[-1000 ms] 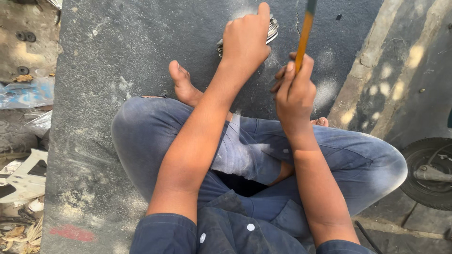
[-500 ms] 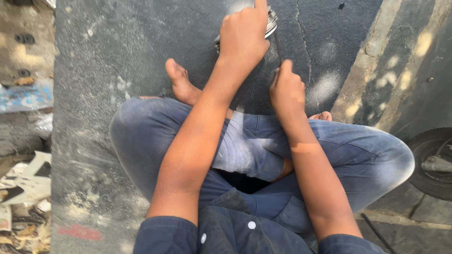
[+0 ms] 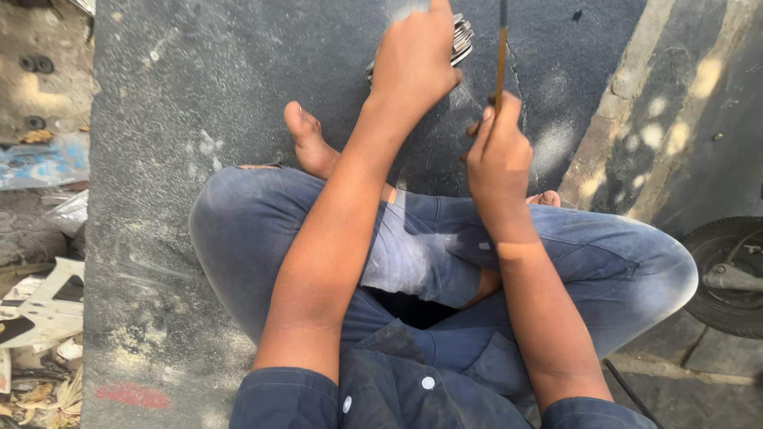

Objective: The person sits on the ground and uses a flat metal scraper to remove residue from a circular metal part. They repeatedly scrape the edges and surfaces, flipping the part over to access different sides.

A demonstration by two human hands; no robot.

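Observation:
I sit cross-legged in blue jeans on a dark stone slab (image 3: pixel 199 95). My left hand (image 3: pixel 413 59) reaches forward and presses down on a round ribbed metal part (image 3: pixel 461 36) that lies on the slab; most of the part is hidden under the hand. My right hand (image 3: pixel 499 151) is closed around a thin tool with an orange handle (image 3: pixel 501 56), held upright just to the right of the metal part. The tool's upper end runs out of the top of the view. A bare foot (image 3: pixel 306 143) rests on the slab left of my left arm.
Scrap paper, white pieces and debris (image 3: pixel 36 310) lie on the ground left of the slab. A small wheel with a black tyre (image 3: pixel 727 274) stands at the right edge. A pale concrete strip (image 3: pixel 628 103) runs diagonally at the upper right.
My right hand dropped low with the tool out of sight half a second ago; now it has risen again with the orange-handled tool upright. My left hand stayed on the metal part.

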